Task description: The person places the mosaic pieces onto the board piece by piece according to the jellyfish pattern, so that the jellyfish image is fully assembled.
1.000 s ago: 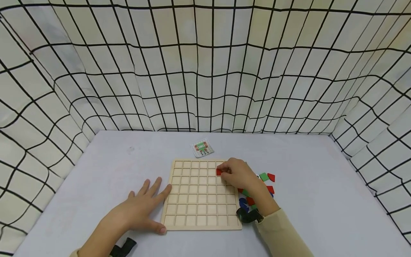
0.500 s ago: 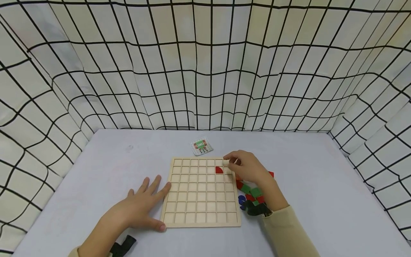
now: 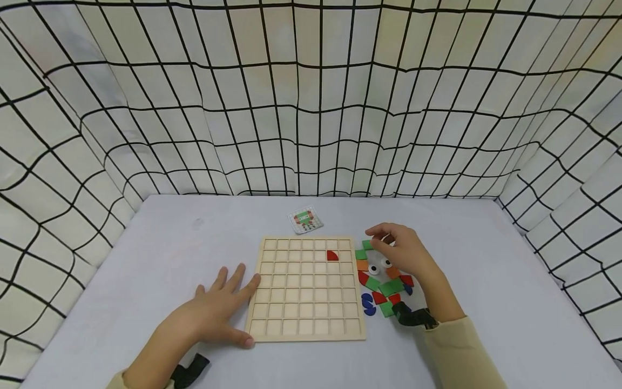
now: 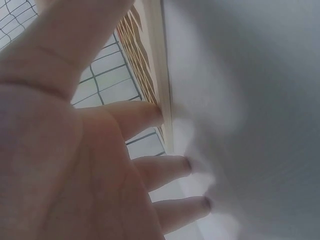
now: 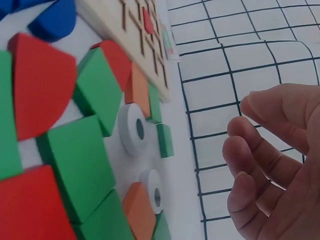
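Observation:
A wooden grid board [image 3: 297, 289] lies flat on the white table. One red quarter-circle piece [image 3: 332, 255] sits in a cell toward its upper right. With fingers spread, my left hand [image 3: 214, 313] rests at the board's left side, its index fingertip and thumb touching the edge. My right hand [image 3: 407, 251] hovers over the far end of the loose pieces, fingers loosely bent. The right wrist view shows nothing between those fingers. Below it lie a green square piece [image 3: 367, 245], white ring-like eye pieces [image 5: 134, 131], and green, red, orange [image 5: 138, 207] and blue [image 5: 52, 19] pieces.
A small printed card [image 3: 305, 220] with a green and red figure lies beyond the board's far edge. White walls [image 3: 272, 129] with black netting stand behind and at both sides of the table [image 3: 491, 281]. Black straps [image 3: 191, 373] hang at both wrists.
My right hand has let go of the red quarter-circle piece, leaving it in a board cell, and moved right over the loose pieces. The left hand stays at the board's edge.

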`<state>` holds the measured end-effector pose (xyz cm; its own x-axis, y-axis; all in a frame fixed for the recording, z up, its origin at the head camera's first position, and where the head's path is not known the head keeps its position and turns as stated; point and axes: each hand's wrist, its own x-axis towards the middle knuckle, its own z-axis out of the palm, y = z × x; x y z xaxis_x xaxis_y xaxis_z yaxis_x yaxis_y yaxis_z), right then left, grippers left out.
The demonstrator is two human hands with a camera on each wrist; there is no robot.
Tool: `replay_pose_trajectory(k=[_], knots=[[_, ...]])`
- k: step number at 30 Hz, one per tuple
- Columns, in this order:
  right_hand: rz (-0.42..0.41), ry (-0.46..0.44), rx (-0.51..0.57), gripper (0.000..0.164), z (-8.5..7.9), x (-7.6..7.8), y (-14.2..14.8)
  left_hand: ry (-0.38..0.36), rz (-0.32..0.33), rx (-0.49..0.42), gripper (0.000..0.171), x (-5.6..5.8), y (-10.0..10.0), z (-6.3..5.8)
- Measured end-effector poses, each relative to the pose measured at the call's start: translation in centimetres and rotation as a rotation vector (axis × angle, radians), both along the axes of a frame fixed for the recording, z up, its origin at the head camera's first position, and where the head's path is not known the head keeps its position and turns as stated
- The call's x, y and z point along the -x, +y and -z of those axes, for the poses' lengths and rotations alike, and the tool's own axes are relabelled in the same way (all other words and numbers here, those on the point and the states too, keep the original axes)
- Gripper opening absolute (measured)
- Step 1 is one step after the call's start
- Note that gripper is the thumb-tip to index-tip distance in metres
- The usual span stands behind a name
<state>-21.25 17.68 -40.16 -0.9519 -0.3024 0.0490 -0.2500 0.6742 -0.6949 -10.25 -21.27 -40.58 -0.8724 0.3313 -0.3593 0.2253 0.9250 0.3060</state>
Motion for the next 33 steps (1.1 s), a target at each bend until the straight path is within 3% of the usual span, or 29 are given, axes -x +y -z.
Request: replay_pose_trajectory(k=[14,33], knots=[[0.074,-0.052,-0.045,0.034,2.4,0.2,-0.2,-0.008,-0.025,-0.007,0.124,0.0,0.0,0.0],[0.059,-0.099,-0.138,0.040,2.8,0.6,-0.3,-0.009,-0.023,0.006,0.124,0.0,-0.1,0.1]])
